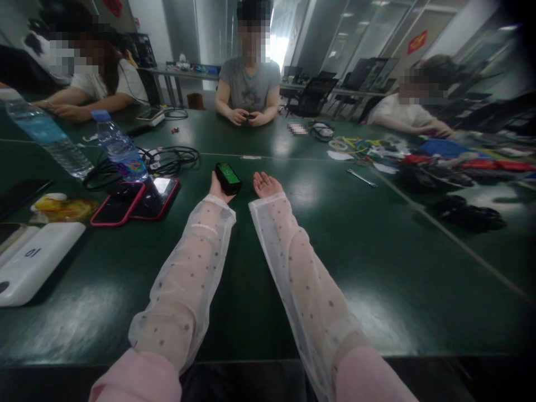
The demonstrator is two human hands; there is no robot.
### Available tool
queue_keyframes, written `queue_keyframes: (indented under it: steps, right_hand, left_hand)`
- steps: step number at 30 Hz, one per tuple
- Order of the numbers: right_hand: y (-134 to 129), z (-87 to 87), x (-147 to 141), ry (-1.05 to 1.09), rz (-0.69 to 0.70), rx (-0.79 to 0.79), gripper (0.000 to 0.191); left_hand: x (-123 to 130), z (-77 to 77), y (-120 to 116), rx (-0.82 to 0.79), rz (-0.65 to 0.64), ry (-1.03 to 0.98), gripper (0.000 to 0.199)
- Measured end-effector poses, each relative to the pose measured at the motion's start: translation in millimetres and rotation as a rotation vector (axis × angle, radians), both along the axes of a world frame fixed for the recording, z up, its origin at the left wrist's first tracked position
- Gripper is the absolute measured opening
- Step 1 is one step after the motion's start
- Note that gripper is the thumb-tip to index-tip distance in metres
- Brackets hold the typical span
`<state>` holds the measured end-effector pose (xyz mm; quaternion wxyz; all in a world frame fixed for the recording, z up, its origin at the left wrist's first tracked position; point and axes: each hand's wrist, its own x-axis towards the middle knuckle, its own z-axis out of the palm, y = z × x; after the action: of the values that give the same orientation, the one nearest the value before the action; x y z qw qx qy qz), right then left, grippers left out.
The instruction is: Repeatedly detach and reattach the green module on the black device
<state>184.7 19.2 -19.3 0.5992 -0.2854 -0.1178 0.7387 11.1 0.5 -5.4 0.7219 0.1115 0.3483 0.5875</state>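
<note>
My left hand point(219, 188) holds a small black device point(228, 177) with a lit green face turned up, above the dark green table point(234, 268). To its right, my right hand point(268, 185) rests palm up with nothing in it, its fingers apart and slightly curled. Sheer dotted sleeves cover both forearms. Nearest to my left hand on the left side lie two phones, one dark with a pink rim point(118, 205) and one red-edged point(156, 196), partly overlapping.
Two water bottles point(121, 146) and coiled black cables point(178, 160) are at the left, beyond a white power bank point(39, 262). A wrench point(362, 177) lies right, before tangled cables point(355, 146). Three people sit across the table.
</note>
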Motion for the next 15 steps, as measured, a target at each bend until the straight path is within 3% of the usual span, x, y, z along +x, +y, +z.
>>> queue_keyframes:
  steps: [8,15]
  right_hand:
    - [-5,4.3,1,-0.009,0.023,0.025,0.017]
    - [-16,16.3,-5,-0.158,0.194,0.096,0.028]
  left_hand:
    - [6,2.9,1,0.029,-0.055,0.095,0.067]
    - [18,1.0,9,0.077,-0.142,0.07,0.04]
